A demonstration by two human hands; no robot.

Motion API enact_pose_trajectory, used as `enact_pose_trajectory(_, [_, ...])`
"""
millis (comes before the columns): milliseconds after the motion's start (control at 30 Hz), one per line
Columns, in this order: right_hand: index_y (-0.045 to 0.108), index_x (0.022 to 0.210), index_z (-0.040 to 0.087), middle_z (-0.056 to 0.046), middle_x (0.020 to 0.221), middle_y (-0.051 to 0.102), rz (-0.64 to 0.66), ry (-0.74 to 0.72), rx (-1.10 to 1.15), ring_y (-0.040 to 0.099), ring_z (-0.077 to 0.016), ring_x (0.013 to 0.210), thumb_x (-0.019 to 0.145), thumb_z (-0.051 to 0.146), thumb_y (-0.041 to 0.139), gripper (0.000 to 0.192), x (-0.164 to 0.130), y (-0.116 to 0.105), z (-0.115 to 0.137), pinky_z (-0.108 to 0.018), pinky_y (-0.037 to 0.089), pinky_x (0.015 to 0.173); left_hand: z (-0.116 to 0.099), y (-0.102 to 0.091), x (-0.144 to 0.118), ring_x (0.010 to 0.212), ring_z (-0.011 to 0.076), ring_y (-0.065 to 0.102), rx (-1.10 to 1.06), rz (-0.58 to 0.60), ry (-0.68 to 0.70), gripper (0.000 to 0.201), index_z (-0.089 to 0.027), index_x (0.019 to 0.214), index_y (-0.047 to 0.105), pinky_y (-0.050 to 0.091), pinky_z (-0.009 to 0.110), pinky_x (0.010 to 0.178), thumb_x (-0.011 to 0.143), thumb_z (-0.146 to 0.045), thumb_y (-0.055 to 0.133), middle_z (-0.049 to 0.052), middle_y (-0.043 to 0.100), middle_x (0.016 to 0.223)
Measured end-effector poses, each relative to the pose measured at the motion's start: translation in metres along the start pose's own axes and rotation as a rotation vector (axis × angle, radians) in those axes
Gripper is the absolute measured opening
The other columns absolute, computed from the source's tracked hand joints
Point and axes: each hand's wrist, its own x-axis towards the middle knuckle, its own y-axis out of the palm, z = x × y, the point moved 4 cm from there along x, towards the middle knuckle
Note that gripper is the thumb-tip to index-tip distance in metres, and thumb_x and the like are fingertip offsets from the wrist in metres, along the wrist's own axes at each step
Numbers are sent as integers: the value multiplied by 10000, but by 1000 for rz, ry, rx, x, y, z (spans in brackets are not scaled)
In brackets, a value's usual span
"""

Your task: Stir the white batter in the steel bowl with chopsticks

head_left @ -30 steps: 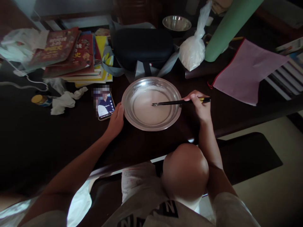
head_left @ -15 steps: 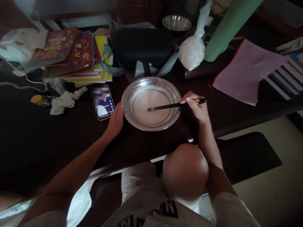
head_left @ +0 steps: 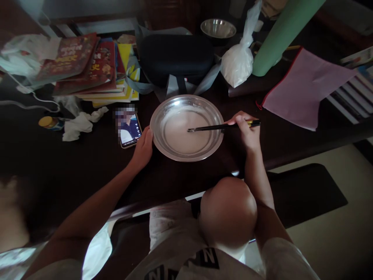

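Note:
A shiny metal bowl (head_left: 188, 156) stands on the dark table with a cloudy white liquid (head_left: 182, 142) in it. My left hand (head_left: 143, 147) holds the bowl's left side, its thumb up by the rim and the other fingers mostly hidden behind. In my right hand (head_left: 247, 128) is a pair of black chopsticks (head_left: 212, 126) with gold marks near the grip end. They lie slanted low across the bowl's right rim, their tips at the liquid near the middle.
Left of the bowl lies a lit phone (head_left: 130, 128), with crumpled tissue (head_left: 75, 126) and a small jar (head_left: 50, 123) beyond. Behind stand a black case (head_left: 176, 56), a tied bag of white powder (head_left: 237, 64) and stacked books (head_left: 84, 74). Another person's blurred arm (head_left: 13, 217) is at far left.
My right hand has shifted a little to the right, drawing the chopstick tips right and slightly up across the liquid. A person's blurred arm has come in further at the left edge.

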Motion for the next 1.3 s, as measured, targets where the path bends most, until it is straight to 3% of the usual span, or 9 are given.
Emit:
enact_pose_trajectory(167, [827, 762, 288, -10, 790, 811, 95, 9, -31, 778, -196, 800, 917, 652, 741, 404, 0, 4, 1, -359, 606, 790, 3, 0, 1, 1279, 318, 693, -34, -17, 16, 644, -220, 1243, 737, 525, 468, 1185, 1048, -748, 424, 126, 777, 1260])
enact_pose_trajectory(300, [798, 735, 284, -4, 750, 788, 8, 29, -45, 779, -204, 778, 920, 683, 714, 447, 0, 0, -1, -377, 623, 799, 5, 1, 2, 1257, 314, 693, -50, -13, 27, 692, -203, 1238, 732, 525, 501, 1176, 1031, -788, 424, 129, 778, 1255])
enact_pose_trajectory(500, [805, 746, 282, -20, 788, 804, 97, 28, -53, 785, -211, 815, 895, 708, 727, 458, 1, 4, 0, -384, 631, 817, 2, 0, 1, 1232, 302, 703, -37, -16, 38, 635, -202, 1199, 740, 546, 436, 1140, 1055, -738, 429, 123, 782, 1230])
enact_pose_trajectory(633, [783, 712, 275, -2, 726, 764, -2, 33, -25, 767, -191, 745, 919, 681, 715, 461, 1, 0, 0, -368, 623, 793, 1, 0, 0, 1247, 312, 694, -23, -26, 41, 643, -194, 1216, 732, 535, 465, 1157, 1060, -729, 411, 130, 776, 1235])
enact_pose_trajectory(800, [805, 747, 279, -18, 791, 808, 97, 15, -46, 779, -207, 807, 913, 684, 723, 445, 0, 4, -2, -378, 624, 808, 2, 1, 1, 1246, 318, 698, -42, -16, 39, 623, -209, 1179, 731, 539, 476, 1158, 1050, -734, 420, 132, 776, 1225])
enact_pose_trajectory(967, [789, 731, 281, -2, 744, 779, 0, 38, -32, 776, -200, 763, 927, 677, 708, 449, 0, -1, -3, -380, 626, 808, 1, 2, 1, 1279, 307, 686, -36, -29, 35, 614, -206, 1215, 727, 525, 471, 1184, 1055, -713, 418, 126, 776, 1251])
enact_pose_trajectory(1133, [822, 767, 289, -19, 796, 811, 101, 23, -40, 789, -212, 820, 901, 683, 738, 425, 1, 4, 0, -380, 627, 811, 4, 1, 1, 1251, 320, 694, -76, -31, 24, 593, -231, 1191, 744, 529, 480, 1170, 1038, -735, 472, 119, 785, 1200])
enact_pose_trajectory(1300, [789, 726, 284, 0, 732, 773, -4, 46, -24, 780, -201, 755, 928, 679, 706, 451, 0, -1, -3, -381, 630, 798, 5, 1, 1, 1236, 314, 695, -80, -29, 32, 627, -227, 1175, 744, 533, 476, 1157, 1026, -768, 462, 113, 788, 1203])
